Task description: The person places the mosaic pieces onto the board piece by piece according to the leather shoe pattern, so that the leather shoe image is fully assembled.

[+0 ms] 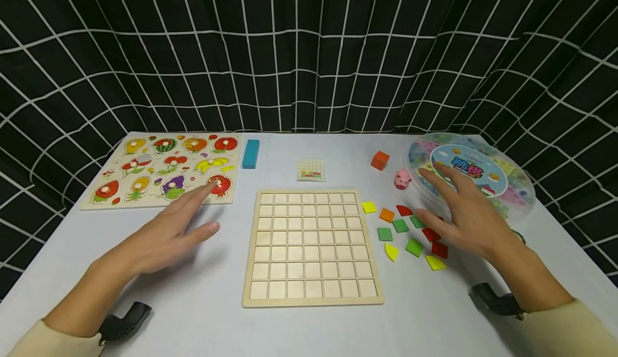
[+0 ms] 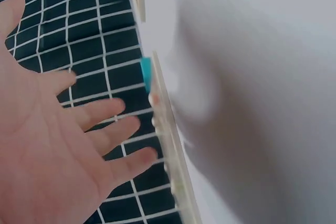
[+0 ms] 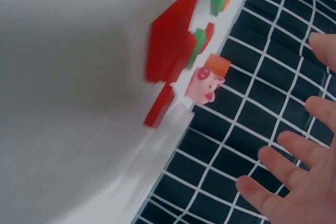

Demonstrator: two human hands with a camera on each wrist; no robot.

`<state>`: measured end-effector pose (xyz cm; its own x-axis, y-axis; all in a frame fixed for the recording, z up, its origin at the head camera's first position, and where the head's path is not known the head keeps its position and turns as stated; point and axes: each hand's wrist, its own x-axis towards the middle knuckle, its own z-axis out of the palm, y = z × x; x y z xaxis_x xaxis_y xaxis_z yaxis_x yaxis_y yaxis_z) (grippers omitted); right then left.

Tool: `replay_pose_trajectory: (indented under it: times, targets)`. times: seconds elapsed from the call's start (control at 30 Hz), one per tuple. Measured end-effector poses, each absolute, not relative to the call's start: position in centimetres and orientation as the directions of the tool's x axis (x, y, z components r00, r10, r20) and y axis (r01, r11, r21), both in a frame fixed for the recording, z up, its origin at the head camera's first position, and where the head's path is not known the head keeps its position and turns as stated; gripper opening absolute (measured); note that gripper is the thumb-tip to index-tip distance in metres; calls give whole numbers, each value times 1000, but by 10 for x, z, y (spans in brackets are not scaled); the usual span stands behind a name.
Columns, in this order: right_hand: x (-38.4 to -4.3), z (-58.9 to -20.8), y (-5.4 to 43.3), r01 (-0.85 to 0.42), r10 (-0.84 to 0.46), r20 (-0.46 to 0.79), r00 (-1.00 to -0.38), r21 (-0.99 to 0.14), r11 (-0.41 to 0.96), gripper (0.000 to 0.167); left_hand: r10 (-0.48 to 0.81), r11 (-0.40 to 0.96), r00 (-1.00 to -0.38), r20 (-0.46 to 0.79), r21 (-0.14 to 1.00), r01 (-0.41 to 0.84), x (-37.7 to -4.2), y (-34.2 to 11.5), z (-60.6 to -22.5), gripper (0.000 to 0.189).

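Note:
My left hand (image 1: pixel 166 233) hovers over the white table with fingers extended, its fingertips near the fruit puzzle board (image 1: pixel 159 205) at the left. In the left wrist view the palm shows bare, with fingers spread. On the other side my right hand (image 1: pixel 470 215) is held above the table, fingers spread and holding nothing. Below and beside it lie loose colored tiles: green squares (image 1: pixel 413 247), red pieces (image 1: pixel 439 250), yellow pieces (image 1: pixel 435 262) and an orange tile (image 1: pixel 387 215). Between the hands lies a wooden grid board (image 1: pixel 310 253) with bare cells.
Behind the grid board lies a small patterned card (image 1: pixel 311 170). A blue block (image 1: pixel 250 154) stands beside the fruit puzzle. Toward the right are an orange cube (image 1: pixel 380 160), a pink pig figure (image 1: pixel 402 179) and a round clear case (image 1: pixel 521 185). A black checked curtain (image 1: pixel 309 51) hangs behind.

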<state>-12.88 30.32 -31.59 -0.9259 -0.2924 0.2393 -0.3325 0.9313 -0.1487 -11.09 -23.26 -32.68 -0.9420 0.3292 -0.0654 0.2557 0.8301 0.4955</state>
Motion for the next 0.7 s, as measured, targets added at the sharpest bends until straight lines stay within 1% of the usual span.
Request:
replay_pose_trajectory:
  times: [0.1,0.2,0.3,0.47,0.7]
  targets:
    - [-131,-315,298,-352,-303,254,-919,-180,918,78,344,794,-934,-92,560,237,-115,-222,-329,80]
    - [-132,-313,293,-377,-320,260,-911,-213,901,68,373,745,-924,-80,620,247,-120,-211,-331,73]
    - [-133,-314,289,-367,-318,215,-924,-259,893,59,411,693,-909,-66,671,264,-127,-201,-335,68]
    - [-134,-315,282,-356,-339,111,-934,-340,870,50,426,662,-901,-81,706,250,-136,-188,-343,69]
    - [-134,-313,273,-406,-448,26,-894,-468,785,31,464,626,-884,-60,729,279,-140,-180,-349,65]
